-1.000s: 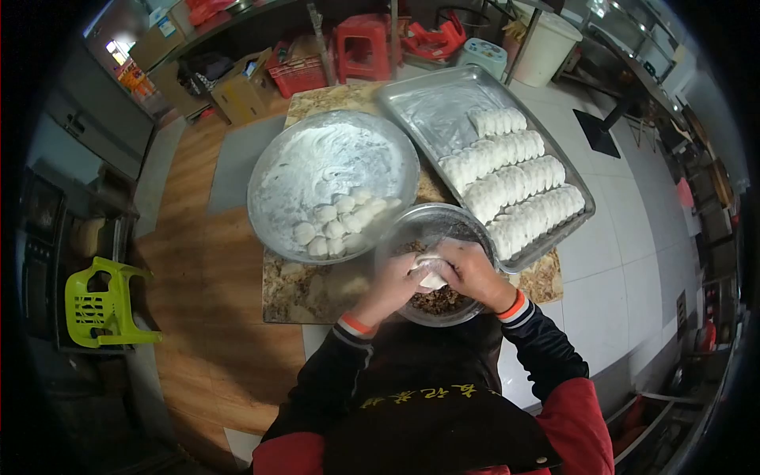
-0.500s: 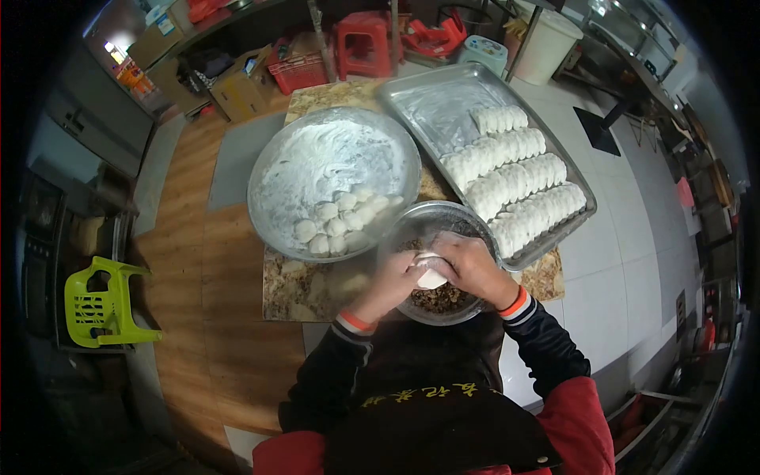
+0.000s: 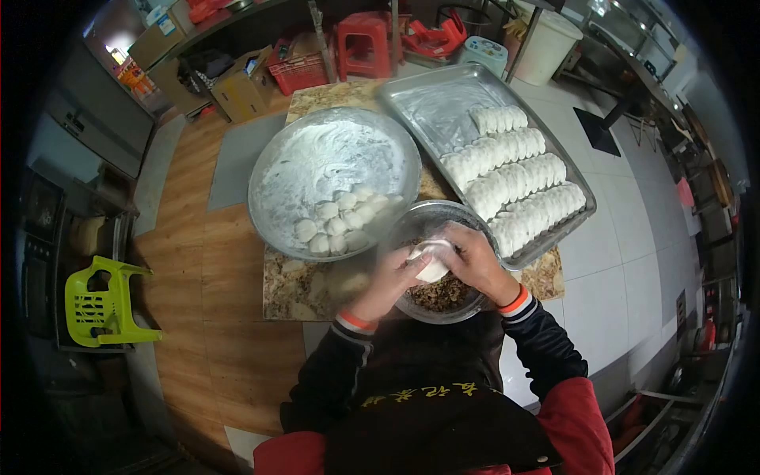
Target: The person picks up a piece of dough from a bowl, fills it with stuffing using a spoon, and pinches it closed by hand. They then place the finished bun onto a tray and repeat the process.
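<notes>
Between both hands I hold a white piece of dough (image 3: 432,267) above a metal bowl (image 3: 451,319) of dark chopped filling (image 3: 440,294). The fingers of my left hand (image 3: 389,279) close on the dough's left side. On its right and far edge, my right hand (image 3: 476,260) grips it, fingers curled over the top. Some fingertips are hidden or slightly blurred. Beyond my left hand is a round metal tray (image 3: 277,170) dusted with flour, with several small dough balls (image 3: 336,227) at its near side.
A rectangular metal tray (image 3: 431,107) at the back right carries rows of white dumplings (image 3: 514,176). All these stand on a stone-patterned table (image 3: 293,289). On the floor are a green plastic chair (image 3: 99,305) at left and a red stool (image 3: 364,43) behind the table.
The dough between my hands has turned slightly and shows a broader face. My fingers have shifted a little around it; the trays have not moved.
</notes>
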A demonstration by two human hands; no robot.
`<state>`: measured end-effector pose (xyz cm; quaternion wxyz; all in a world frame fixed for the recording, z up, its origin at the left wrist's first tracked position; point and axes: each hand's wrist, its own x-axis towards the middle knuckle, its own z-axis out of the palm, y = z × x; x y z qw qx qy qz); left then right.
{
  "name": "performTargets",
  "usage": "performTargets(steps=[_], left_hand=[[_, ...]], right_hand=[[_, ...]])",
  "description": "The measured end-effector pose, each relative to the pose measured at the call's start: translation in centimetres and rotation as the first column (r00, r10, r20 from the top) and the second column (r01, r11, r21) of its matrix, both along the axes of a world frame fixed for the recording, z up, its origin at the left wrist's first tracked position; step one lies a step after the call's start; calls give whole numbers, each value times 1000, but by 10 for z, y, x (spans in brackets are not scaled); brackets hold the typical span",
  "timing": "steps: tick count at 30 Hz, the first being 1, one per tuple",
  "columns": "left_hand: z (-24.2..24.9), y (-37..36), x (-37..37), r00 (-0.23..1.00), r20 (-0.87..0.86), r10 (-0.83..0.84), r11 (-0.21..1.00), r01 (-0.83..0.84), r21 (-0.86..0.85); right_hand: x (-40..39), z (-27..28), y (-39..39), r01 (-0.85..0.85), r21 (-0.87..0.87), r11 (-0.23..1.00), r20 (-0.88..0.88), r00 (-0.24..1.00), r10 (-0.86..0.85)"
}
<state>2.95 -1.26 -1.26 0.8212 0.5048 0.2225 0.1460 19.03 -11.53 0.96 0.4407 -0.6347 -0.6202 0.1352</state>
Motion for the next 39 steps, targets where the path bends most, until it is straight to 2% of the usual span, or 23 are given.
performTargets(steps=[1,3,5,6,8,9,10,12,15,17,18,21,22,25,27,30,31,33,34,36,37,38,39], left_hand=[[-4,3,-1,998,-41,-43,978,50,202],[-13,12,-1,985,-141,-99,809,162,564],[-14,11,0,984,-158,-80,859,149,490],[-12,10,0,983,-168,-71,881,141,452],[-3,3,-1,998,-34,-55,989,60,138],[1,2,-2,999,29,-32,999,33,-30],[0,6,-2,992,-57,-109,975,118,188],[-1,16,-1,944,-265,-199,769,318,555],[2,12,-2,976,-130,-176,952,202,231],[-1,8,-2,989,-4,-148,988,148,49],[-1,7,-2,990,57,-127,991,130,-46],[6,16,0,933,-265,-245,856,336,393],[5,16,0,951,-212,-225,889,290,354],[-3,13,-3,979,-99,-180,948,200,250],[-6,14,-5,978,-78,-192,954,205,219],[-1,20,-3,912,-328,-247,837,371,403],[4,17,-2,956,-220,-196,876,271,398],[15,7,-3,997,-9,-74,934,73,351],[8,8,-4,999,-31,-24,940,34,339],[-3,13,-3,995,-79,66,947,-37,318],[-1,19,-5,995,30,95,946,-100,307],[2,28,-7,982,138,126,944,-161,287],[9,36,-10,957,242,159,940,-221,259]], right_hand=[[-3,2,1,-15,12,1000,67,998,14],[-4,2,-1,-40,10,999,144,989,39],[-1,-1,-2,-67,-14,998,167,984,68],[0,0,-2,-47,-16,999,92,995,49],[2,3,-1,-8,-29,1000,-59,998,6],[1,2,-1,-28,-6,1000,27,999,29],[0,-1,-1,-49,14,999,112,993,47],[-1,-3,-3,-73,33,997,172,983,67],[2,-2,-2,-69,34,997,79,995,66],[2,5,-1,-22,23,999,-18,1000,22],[-1,4,1,4,66,998,105,994,-11],[1,3,-2,-127,-15,992,334,934,125],[1,3,-2,-122,-16,992,335,934,120],[2,-1,-1,-11,90,996,88,996,3],[0,5,0,-75,50,996,235,970,61],[-2,7,-4,-98,4,995,317,944,91],[-1,6,-3,-100,-5,995,325,941,96],[1,1,-1,-37,41,998,-9,999,38],[1,0,-1,0,53,999,-181,983,9],[4,3,-5,82,-66,994,-312,945,-99],[7,4,-8,118,-129,985,-369,916,-158],[15,-2,-11,231,-36,972,-180,956,-233],[22,-5,-20,230,-103,968,26,973,-229]])
